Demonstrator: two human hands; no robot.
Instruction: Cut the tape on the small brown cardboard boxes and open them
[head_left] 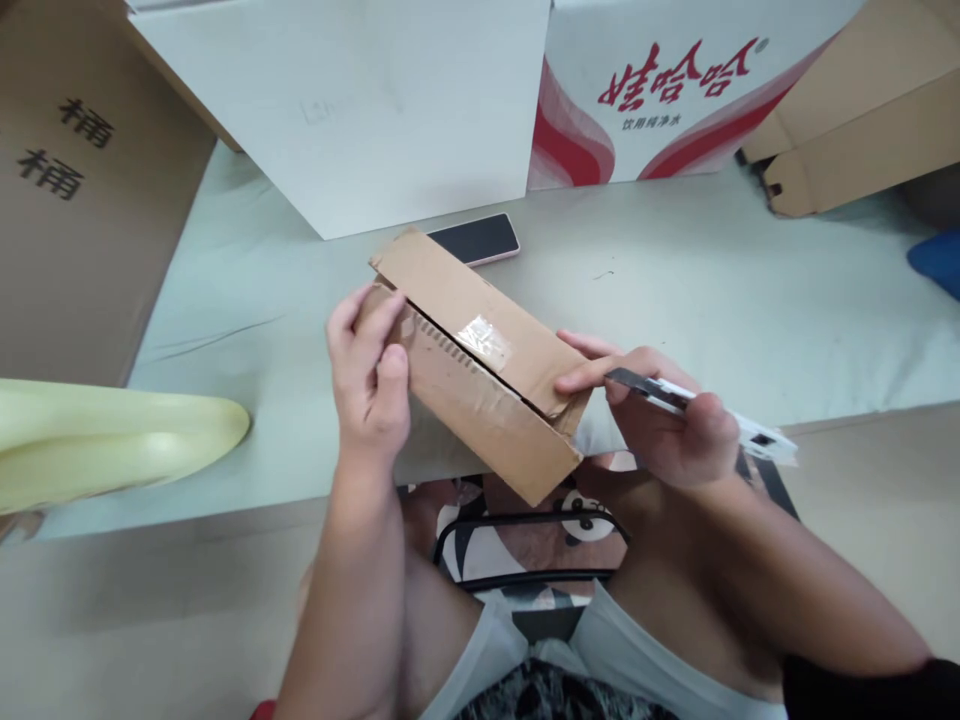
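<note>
A small brown cardboard box (480,390) is held tilted above the near edge of the bench, over my lap. Clear tape (484,340) sticks to its top flap, and a dark gap runs along the seam. My left hand (371,365) grips the far left end, thumb on the front side. In my right hand (667,420) is a white utility knife (697,410) with its dark blade out, pointing left. The fingers of that hand also touch the box's right end. A phone (476,238) lies partly hidden behind the box.
Large white cartons (420,110) stand at the back, one with red lettering. A tall brown carton (67,230) and a pale yellow curved object (120,445) are on the left. An opened cardboard piece (862,140) lies at right, near something blue (937,262).
</note>
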